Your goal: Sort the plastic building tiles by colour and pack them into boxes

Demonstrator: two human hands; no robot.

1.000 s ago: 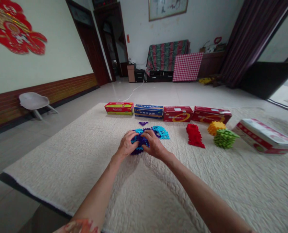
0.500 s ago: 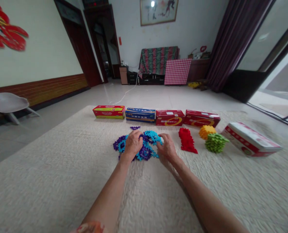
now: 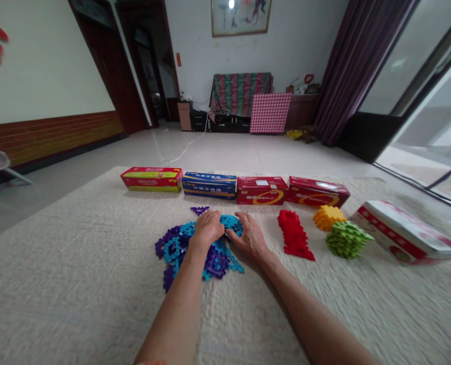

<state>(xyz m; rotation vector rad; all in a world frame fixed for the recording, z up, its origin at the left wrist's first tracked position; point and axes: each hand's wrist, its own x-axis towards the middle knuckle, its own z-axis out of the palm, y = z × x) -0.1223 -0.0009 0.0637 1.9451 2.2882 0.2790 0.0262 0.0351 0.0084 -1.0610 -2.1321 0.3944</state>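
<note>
A heap of purple and light-blue toothed building pieces [image 3: 216, 262] lies on the pale mat in front of me. At its far side, my left hand [image 3: 208, 229] has its fingers curled down, with the thumb against a light-blue cluster of joined pieces [image 3: 231, 223]. My right hand [image 3: 251, 237] grips the same cluster from the right, thumb in front and fingers behind. The left fingertips are mostly hidden. Just beyond my left hand lies a loose purple piece [image 3: 200, 210]. To the right are joined red pieces [image 3: 294, 235], a yellow cluster [image 3: 328, 217] and a green cluster [image 3: 347, 239].
Behind the pieces stands a row of boxes: a red and yellow box [image 3: 152, 179], a blue box [image 3: 209, 185] and two red boxes [image 3: 262, 191]. A white and red box [image 3: 408, 232] sits far right. The quilted mat [image 3: 76, 284] spreads underneath.
The view has shifted slightly, and the pieces look nearer. My right hand has come closer to my left, with the light-blue cluster between them.
</note>
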